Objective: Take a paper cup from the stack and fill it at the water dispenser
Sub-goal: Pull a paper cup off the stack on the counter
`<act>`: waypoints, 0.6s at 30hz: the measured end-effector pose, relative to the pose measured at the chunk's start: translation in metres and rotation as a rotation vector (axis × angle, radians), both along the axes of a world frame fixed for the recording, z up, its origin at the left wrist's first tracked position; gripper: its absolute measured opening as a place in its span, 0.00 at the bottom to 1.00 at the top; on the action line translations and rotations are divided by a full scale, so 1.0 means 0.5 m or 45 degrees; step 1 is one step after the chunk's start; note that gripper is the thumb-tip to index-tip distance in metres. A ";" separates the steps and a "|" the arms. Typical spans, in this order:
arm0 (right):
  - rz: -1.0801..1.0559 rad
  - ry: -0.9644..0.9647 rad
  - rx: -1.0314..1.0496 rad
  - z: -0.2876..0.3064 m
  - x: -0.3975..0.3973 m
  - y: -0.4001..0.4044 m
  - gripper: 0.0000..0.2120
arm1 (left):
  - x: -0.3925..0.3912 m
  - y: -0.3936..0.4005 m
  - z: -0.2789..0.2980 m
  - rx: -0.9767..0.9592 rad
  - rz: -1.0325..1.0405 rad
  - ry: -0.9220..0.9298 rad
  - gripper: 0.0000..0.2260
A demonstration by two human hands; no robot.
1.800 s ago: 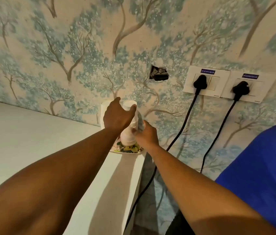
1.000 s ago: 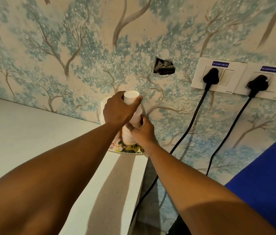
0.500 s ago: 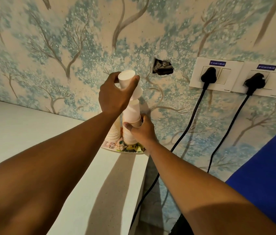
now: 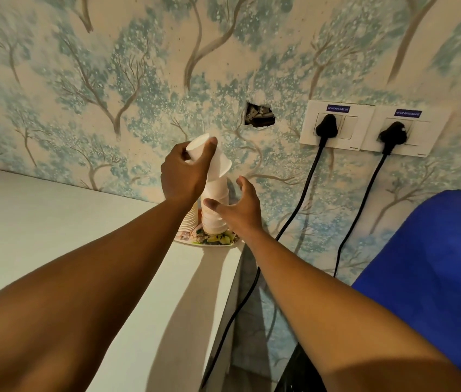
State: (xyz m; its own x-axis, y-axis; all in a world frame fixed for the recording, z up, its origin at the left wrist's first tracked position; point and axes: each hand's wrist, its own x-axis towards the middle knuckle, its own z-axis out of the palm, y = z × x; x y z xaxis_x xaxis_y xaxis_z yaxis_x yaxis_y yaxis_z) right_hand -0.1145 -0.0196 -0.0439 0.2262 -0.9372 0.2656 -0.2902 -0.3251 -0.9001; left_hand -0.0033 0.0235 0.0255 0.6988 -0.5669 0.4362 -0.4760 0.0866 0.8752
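Observation:
My left hand (image 4: 182, 176) grips a white paper cup (image 4: 212, 159), upside down and tilted, lifted just clear of the top of the cup stack (image 4: 215, 207). The stack stands upside down on a flowered plate (image 4: 212, 241) at the counter's far right corner. A shorter second stack (image 4: 189, 219) sits to its left, partly behind my left wrist. My right hand (image 4: 238, 206) hovers beside the stack's lower part, fingers spread, holding nothing. No water dispenser spout is in view.
The white counter (image 4: 54, 227) runs left along the tree-patterned wall. Two wall sockets (image 4: 334, 125) (image 4: 402, 131) carry black plugs whose cables (image 4: 288, 222) hang down right of the counter edge. A large blue rounded object (image 4: 436, 273) fills the lower right. A hole (image 4: 260, 116) gapes in the wall.
My left hand has pulled the top cup up and off the stack. My right hand, which was holding the stack down, has let go and opened.

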 end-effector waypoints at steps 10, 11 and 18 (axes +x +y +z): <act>0.097 -0.089 -0.028 0.010 -0.050 0.107 0.45 | -0.056 0.111 -0.050 0.119 -0.173 0.314 0.29; 0.112 -0.091 -0.018 0.008 -0.060 0.121 0.45 | -0.064 0.123 -0.055 0.135 -0.184 0.346 0.30; 0.107 -0.134 0.005 -0.014 -0.148 0.229 0.40 | -0.121 0.212 -0.099 0.421 -0.385 0.645 0.32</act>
